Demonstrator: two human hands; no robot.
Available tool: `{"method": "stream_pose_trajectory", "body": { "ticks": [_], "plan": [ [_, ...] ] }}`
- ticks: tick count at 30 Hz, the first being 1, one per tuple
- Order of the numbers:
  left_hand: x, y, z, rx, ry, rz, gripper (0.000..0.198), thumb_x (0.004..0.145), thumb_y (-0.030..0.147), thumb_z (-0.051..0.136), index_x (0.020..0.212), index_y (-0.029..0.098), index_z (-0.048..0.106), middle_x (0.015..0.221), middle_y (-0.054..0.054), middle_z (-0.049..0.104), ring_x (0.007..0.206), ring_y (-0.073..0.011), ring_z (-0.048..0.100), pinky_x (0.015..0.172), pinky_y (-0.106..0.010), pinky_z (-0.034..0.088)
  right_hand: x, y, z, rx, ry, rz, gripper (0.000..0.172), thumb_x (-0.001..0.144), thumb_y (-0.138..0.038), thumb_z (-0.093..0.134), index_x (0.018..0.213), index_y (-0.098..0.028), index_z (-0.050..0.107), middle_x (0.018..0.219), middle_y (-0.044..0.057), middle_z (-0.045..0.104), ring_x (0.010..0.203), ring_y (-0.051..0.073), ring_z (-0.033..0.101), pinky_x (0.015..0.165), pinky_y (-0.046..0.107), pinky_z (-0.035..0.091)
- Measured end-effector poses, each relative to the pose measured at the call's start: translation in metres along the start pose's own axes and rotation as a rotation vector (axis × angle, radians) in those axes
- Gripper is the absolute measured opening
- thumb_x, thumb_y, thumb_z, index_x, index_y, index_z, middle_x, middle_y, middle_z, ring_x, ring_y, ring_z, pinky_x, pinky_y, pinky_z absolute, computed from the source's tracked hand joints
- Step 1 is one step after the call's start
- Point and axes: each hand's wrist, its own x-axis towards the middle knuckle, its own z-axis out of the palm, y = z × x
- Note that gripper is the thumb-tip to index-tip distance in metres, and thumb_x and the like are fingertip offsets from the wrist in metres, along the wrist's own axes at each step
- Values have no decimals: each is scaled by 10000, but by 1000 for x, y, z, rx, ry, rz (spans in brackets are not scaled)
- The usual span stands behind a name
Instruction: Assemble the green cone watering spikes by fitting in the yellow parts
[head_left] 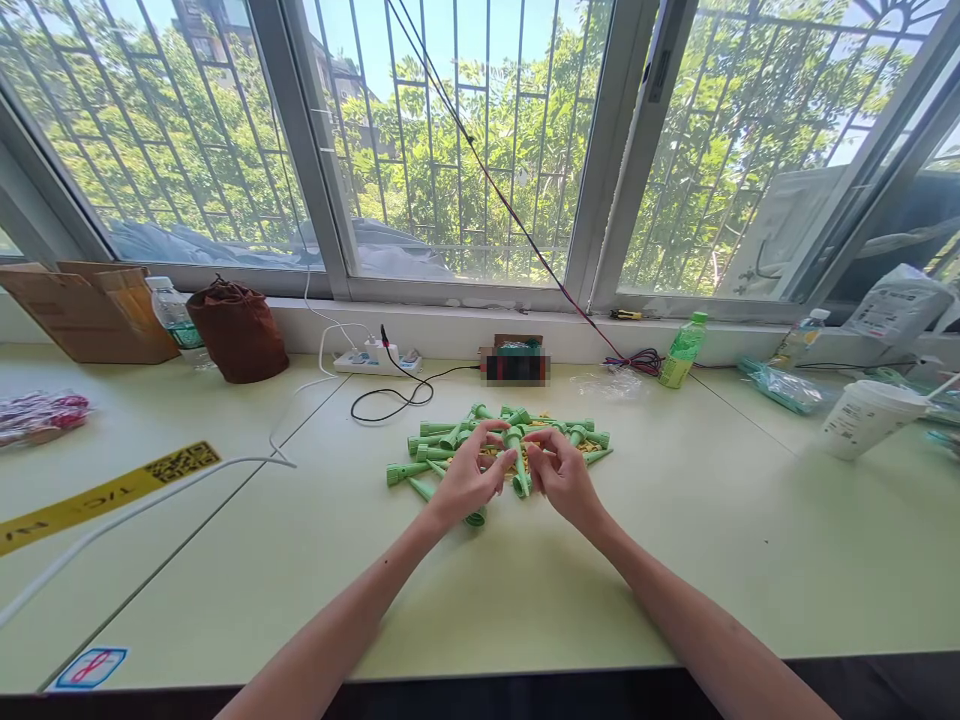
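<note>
A pile of several green cone-shaped plastic pieces (450, 440) lies on the pale green table (675, 560), with small yellow parts among them. My left hand (469, 478) and my right hand (562, 475) meet over the pile. Both pinch one green cone piece (517, 465) that points down between the fingertips. My fingers are curled round it. Another green piece (475, 517) lies under my left wrist.
A brown bag (238, 332), water bottle (174, 320) and cardboard box (90, 308) stand at the back left. A power strip (375, 358) with cables sits by the window sill. A green bottle (682, 350), paper cup (862, 418) and plastic bags are at the right. Yellow tape (105, 495) crosses the left.
</note>
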Motion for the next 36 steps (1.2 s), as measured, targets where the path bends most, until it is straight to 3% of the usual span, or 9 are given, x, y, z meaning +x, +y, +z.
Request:
{"method": "stream_pose_trajectory", "body": {
  "ticks": [7, 15, 18, 22, 25, 27, 29, 32, 36],
  "plan": [
    [-3, -3, 1, 253, 55, 122, 408, 873, 407, 604, 1217, 241, 459, 1131, -72, 502, 549, -49, 526, 471, -192, 465, 2, 0, 1, 48, 25, 34, 309, 904, -511, 549, 881, -204, 516, 578, -62, 465, 400, 92, 430, 383, 227, 341],
    [-5, -11, 2, 475, -39, 412, 255, 938, 231, 500, 1192, 242, 483, 1159, -82, 511, 642, -83, 521, 587, -230, 493, 3, -3, -1, 49, 15, 76, 390, 914, -537, 521, 694, -226, 436, 431, -74, 415, 341, 101, 385, 361, 237, 312],
    [-5, -10, 3, 507, -39, 459, 248, 962, 230, 455, 1209, 244, 477, 1214, -97, 513, 641, -79, 529, 608, -235, 496, 3, -2, 0, 76, 18, 88, 395, 918, -537, 514, 685, -229, 429, 427, -76, 408, 331, 101, 380, 348, 240, 313],
    [-4, -6, 6, 367, 59, 300, 288, 961, 347, 477, 1220, 226, 444, 1164, -93, 562, 545, -56, 532, 503, -202, 467, 5, -3, -1, 106, 82, 92, 396, 918, -548, 510, 700, -226, 435, 461, -76, 400, 342, 99, 389, 339, 236, 298],
    [-1, -3, 6, 171, 117, 164, 295, 948, 464, 466, 1056, 190, 486, 886, -26, 612, 426, -53, 510, 384, -176, 394, 5, -6, -2, 105, 157, 62, 397, 926, -548, 501, 706, -226, 426, 483, -79, 384, 350, 94, 391, 342, 232, 296],
    [0, -1, 5, 16, 53, 54, 389, 941, 546, 418, 892, 171, 507, 670, 15, 579, 356, -70, 489, 315, -170, 330, 4, -7, -2, 82, 177, 30, 393, 937, -540, 486, 711, -226, 421, 491, -80, 379, 353, 90, 384, 346, 230, 291],
    [2, 0, 4, -112, -62, -66, 511, 925, 615, 375, 754, 155, 518, 578, 2, 577, 328, -87, 488, 276, -173, 292, 2, -7, -1, 49, 160, -3, 382, 952, -525, 465, 718, -226, 420, 504, -75, 389, 367, 90, 384, 359, 229, 295],
    [1, -1, 3, -214, -201, -191, 630, 903, 663, 362, 623, 128, 543, 549, -48, 614, 307, -82, 469, 262, -176, 269, -1, -6, 0, -35, 105, -56, 353, 973, -487, 439, 739, -224, 444, 521, -64, 417, 403, 98, 396, 399, 233, 322],
    [0, -3, 3, -288, -271, -260, 669, 875, 684, 405, 568, 111, 560, 609, -95, 662, 309, -80, 479, 269, -186, 259, -4, -5, 0, -127, 34, -94, 317, 984, -439, 434, 766, -215, 490, 523, -53, 456, 435, 107, 426, 457, 241, 355]
  ]
}}
